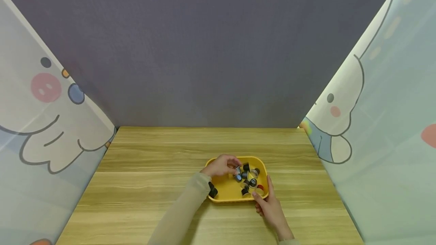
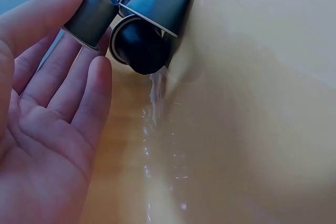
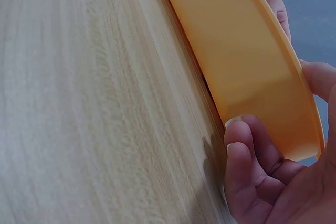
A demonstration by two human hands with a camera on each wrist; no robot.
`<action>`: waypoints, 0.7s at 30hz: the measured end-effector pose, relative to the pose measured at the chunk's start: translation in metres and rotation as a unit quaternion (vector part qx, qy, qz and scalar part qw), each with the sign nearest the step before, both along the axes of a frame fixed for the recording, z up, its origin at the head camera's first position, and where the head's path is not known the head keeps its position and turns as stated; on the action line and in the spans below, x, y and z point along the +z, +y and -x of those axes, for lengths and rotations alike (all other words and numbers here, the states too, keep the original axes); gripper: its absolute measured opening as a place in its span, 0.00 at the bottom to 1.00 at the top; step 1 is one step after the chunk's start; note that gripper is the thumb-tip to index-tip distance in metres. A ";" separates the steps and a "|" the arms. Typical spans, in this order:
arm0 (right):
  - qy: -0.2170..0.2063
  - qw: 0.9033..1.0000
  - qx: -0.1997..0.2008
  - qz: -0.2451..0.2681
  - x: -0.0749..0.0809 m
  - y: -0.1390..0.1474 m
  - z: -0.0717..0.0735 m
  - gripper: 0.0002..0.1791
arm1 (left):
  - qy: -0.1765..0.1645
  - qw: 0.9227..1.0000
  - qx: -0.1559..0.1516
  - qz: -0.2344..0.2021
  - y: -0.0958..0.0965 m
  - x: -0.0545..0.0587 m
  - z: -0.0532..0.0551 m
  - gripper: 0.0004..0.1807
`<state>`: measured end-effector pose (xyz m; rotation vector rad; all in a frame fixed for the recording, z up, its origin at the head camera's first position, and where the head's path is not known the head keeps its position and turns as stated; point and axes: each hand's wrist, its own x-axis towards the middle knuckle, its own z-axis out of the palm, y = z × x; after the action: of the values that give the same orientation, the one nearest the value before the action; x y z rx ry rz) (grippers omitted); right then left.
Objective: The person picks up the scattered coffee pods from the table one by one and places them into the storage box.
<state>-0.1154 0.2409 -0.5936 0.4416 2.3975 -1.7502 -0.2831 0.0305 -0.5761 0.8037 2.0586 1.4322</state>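
A shallow yellow tray (image 1: 226, 192) with rounded corners holds several coffee capsules, mostly gathered in its right half. My left hand (image 1: 221, 165) reaches over the far side of the tray. In the left wrist view its thumb and fingers pinch a grey coffee capsule (image 2: 93, 17). A blue capsule (image 2: 160, 3) and a black capsule (image 2: 140, 45) lie right beside that one, against the tray wall. My right hand (image 1: 271, 208) grips the tray's near right corner. Its thumb is at the rim and its other fingers curl against the outer wall, as the right wrist view shows.
Dark capsules (image 1: 213, 192) sit at the tray's left end, partly behind the left sleeve. A red-topped capsule (image 1: 260, 187) lies near the right thumb. The wooden table (image 1: 146, 165) extends around the tray. A grey panel (image 1: 211, 56) rises behind, with patterned cloth (image 1: 381, 131) at the sides.
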 end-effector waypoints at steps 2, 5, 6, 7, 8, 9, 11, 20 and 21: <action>-0.001 1.000 0.000 0.001 0.000 0.000 -0.001 0.54 | -0.002 1.000 -0.001 -0.002 0.000 0.000 -0.001 0.16; -0.002 1.000 0.000 0.001 0.001 0.000 -0.001 0.54 | -0.007 1.000 -0.002 -0.009 -0.001 0.003 -0.002 0.15; -0.002 1.000 0.000 -0.001 0.001 0.000 -0.001 0.54 | -0.008 1.000 -0.002 -0.009 -0.001 0.002 -0.002 0.15; -0.003 1.000 -0.001 -0.001 0.002 0.000 -0.001 0.53 | -0.009 1.000 -0.003 -0.010 -0.001 0.002 -0.001 0.15; -0.001 1.000 0.001 -0.003 0.002 0.000 -0.001 0.53 | -0.011 1.000 -0.004 -0.010 -0.001 0.002 -0.001 0.15; -0.001 1.000 0.000 -0.005 0.002 0.000 -0.001 0.53 | -0.010 1.000 -0.005 -0.009 -0.001 0.002 -0.001 0.16; 0.001 1.000 0.001 -0.005 0.003 0.000 0.000 0.52 | -0.003 1.000 -0.006 0.000 -0.001 -0.002 0.001 0.16; 0.000 1.000 0.006 -0.001 0.006 -0.004 0.001 0.52 | 0.000 1.000 0.004 0.005 -0.003 0.003 -0.002 0.16; -0.001 1.000 0.007 -0.001 0.007 -0.004 0.001 0.52 | 0.002 1.000 0.005 0.005 -0.003 0.004 -0.002 0.16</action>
<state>-0.1162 0.2367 -0.5870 0.4252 2.3948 -1.7418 -0.2811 0.0271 -0.5723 0.7947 2.0741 1.4264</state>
